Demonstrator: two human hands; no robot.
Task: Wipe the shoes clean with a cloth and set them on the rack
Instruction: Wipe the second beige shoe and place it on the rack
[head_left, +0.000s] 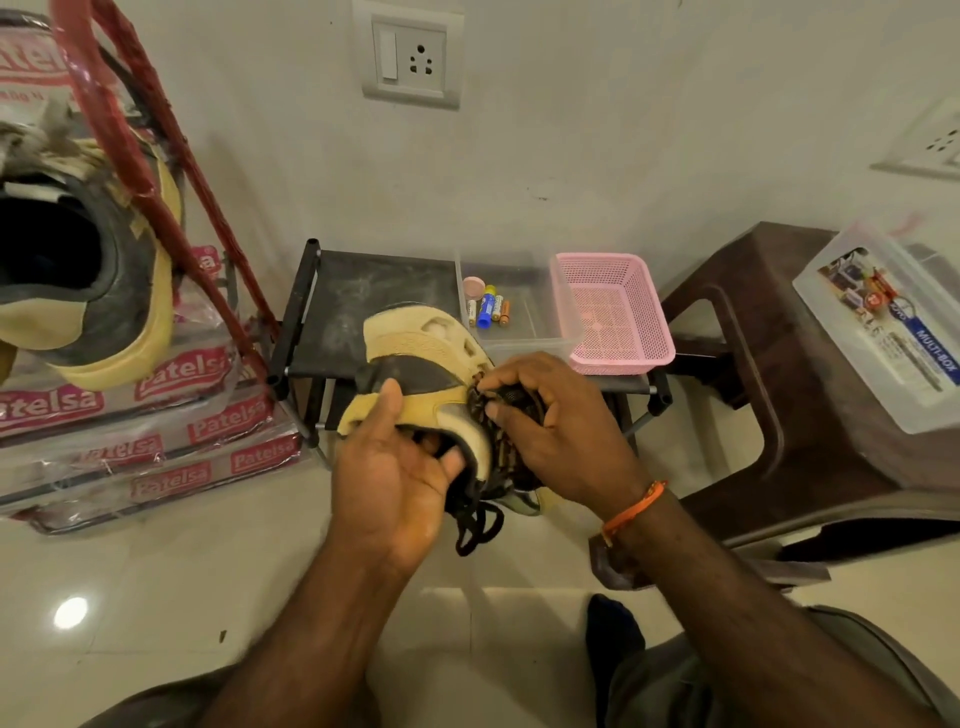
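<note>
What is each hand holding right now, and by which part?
Left hand grips the yellow shoe at its heel collar; right hand pinches a dark cloth against the laces.

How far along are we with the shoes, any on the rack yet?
None racked yet. The left hand holds one yellow shoe over the black rack while the right hand grips its laces. The other shoe sits at left on the stacked boxes. No cloth visible.

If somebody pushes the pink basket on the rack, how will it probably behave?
The pink basket looks like thin plastic mesh with nothing visible inside, so it is probably light and slides easily. It sits at the edge of the rack, so a push toward the stool might tip it off.
</note>
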